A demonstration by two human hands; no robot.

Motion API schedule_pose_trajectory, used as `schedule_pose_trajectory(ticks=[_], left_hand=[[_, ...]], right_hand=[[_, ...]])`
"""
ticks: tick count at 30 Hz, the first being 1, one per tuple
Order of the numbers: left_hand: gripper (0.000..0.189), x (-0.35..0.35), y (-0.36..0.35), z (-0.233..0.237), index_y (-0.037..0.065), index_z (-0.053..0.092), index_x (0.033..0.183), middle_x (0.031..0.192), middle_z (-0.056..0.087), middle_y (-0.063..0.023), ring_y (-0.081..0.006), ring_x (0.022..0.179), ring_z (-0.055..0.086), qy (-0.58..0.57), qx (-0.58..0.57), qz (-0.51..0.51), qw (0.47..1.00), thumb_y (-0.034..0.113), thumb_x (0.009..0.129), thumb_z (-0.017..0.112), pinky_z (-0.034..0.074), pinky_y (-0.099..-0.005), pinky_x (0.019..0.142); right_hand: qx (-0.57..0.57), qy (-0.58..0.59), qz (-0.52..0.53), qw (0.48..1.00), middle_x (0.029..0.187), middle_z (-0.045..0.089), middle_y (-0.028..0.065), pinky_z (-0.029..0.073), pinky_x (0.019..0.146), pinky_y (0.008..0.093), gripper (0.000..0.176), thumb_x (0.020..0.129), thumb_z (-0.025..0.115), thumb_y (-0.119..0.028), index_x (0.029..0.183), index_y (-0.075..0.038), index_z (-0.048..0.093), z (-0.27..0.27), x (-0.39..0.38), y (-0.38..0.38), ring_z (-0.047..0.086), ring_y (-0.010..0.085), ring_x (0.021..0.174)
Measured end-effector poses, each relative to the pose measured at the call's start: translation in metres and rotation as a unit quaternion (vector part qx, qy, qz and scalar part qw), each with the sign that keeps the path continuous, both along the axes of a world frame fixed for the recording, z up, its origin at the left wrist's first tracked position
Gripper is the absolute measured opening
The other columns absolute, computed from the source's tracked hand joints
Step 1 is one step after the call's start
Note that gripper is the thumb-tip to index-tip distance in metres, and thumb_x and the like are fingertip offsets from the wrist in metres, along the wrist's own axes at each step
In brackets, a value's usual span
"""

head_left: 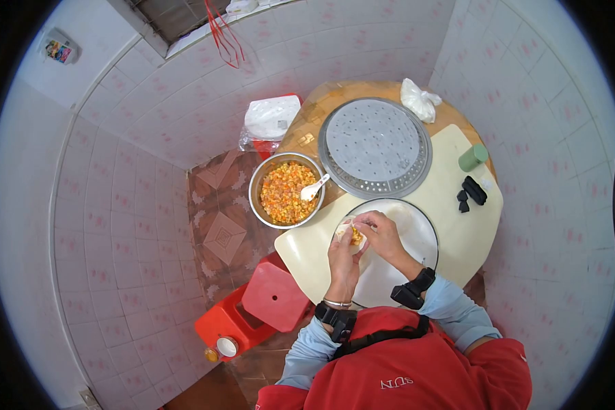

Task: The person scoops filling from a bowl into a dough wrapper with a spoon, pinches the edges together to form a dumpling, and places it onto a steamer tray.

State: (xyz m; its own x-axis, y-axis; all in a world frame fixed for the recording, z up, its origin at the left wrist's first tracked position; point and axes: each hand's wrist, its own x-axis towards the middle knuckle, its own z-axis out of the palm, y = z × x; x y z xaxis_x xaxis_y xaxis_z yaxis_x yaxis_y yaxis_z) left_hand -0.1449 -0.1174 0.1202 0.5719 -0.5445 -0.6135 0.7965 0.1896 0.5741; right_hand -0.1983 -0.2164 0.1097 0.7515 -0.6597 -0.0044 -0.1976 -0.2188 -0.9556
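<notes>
White letters that look like "SUN" stand on the red top (pixel 417 362) at the near side of the counter (pixel 321 106). On the wall far left of the counter, a small container (pixel 59 50) bears a colourful label, too small to read. No other writing can be made out.

white wall tiles (pixel 348 41) marked with pink surround a small room in even, bright light, a dark window (pixel 178 24) cut off at the top edge of view. a rounded wooden table (pixel 313 113) stands over a reddish-brown patterned floor (pixel 225 236), a red stool (pixel 280 280) near its side.
</notes>
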Motion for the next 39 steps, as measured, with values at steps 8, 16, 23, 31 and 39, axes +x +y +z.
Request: schedule_pose_trajectory(ticks=[8, 16, 23, 31, 39], left_hand=[[0.025, -0.001, -0.001, -0.005, 0.010, 0.050, 0.116, 0.111, 0.054, -0.0026, -0.0126, 0.100, 0.054, 0.005, 0.000, -0.025, 1.000, 0.019, 0.094, 0.047, 0.050, -0.0314, 0.079], [0.025, 0.004, 0.002, 0.001, 0.004, 0.047, 0.114, 0.110, 0.053, -0.0064, -0.0168, 0.100, 0.055, 0.020, -0.023, -0.014, 0.999, 0.019, 0.095, 0.042, 0.052, -0.0392, 0.084], [0.026, 0.008, 0.006, -0.011, 0.003, 0.046, 0.117, 0.111, 0.053, -0.0078, -0.0178, 0.099, 0.056, 0.030, -0.024, -0.008, 0.999, 0.017, 0.095, 0.044, 0.053, -0.0387, 0.083], [0.023, 0.029, 0.023, -0.016, 0.005, 0.046, 0.113, 0.113, 0.053, -0.0064, -0.0214, 0.104, 0.055, 0.101, -0.090, 0.058, 0.989, 0.018, 0.094, 0.046, 0.049, -0.0392, 0.089], [0.026, 0.067, 0.061, -0.033, 0.004, 0.046, 0.116, 0.114, 0.053, -0.0088, -0.0220, 0.105, 0.054, 0.071, -0.080, 0.152, 0.983, 0.018, 0.094, 0.046, 0.049, -0.0415, 0.088]], right_hand=[[-0.006, 0.000, -0.005, 1.000, 0.086, 0.064, 0.0135, 0.048, 0.070, 0.0329, 0.015, 0.079, 0.061, -0.013, 0.087, 0.000, 0.061, -0.010, -0.004, -0.004, 0.061, 0.0230, 0.076], [0.010, 0.006, -0.007, 1.000, 0.084, 0.064, 0.0128, 0.049, 0.069, 0.0313, 0.015, 0.079, 0.063, -0.012, 0.086, 0.001, 0.060, -0.017, 0.000, -0.009, 0.062, 0.0210, 0.075], [0.018, 0.012, 0.009, 1.000, 0.084, 0.064, 0.0119, 0.050, 0.067, 0.0293, 0.014, 0.080, 0.063, -0.011, 0.088, 0.001, 0.059, -0.020, 0.005, -0.009, 0.063, 0.0197, 0.074], [0.048, 0.000, 0.053, 0.997, 0.083, 0.063, 0.0109, 0.049, 0.067, 0.0314, 0.019, 0.085, 0.058, -0.020, 0.087, -0.001, 0.060, -0.021, 0.042, -0.024, 0.062, 0.0211, 0.075], [-0.222, 0.170, 0.103, 0.955, 0.089, 0.063, 0.0159, 0.048, 0.069, 0.0424, 0.029, 0.080, 0.063, -0.033, 0.088, -0.005, 0.063, -0.055, 0.141, -0.063, 0.061, 0.0335, 0.083]])
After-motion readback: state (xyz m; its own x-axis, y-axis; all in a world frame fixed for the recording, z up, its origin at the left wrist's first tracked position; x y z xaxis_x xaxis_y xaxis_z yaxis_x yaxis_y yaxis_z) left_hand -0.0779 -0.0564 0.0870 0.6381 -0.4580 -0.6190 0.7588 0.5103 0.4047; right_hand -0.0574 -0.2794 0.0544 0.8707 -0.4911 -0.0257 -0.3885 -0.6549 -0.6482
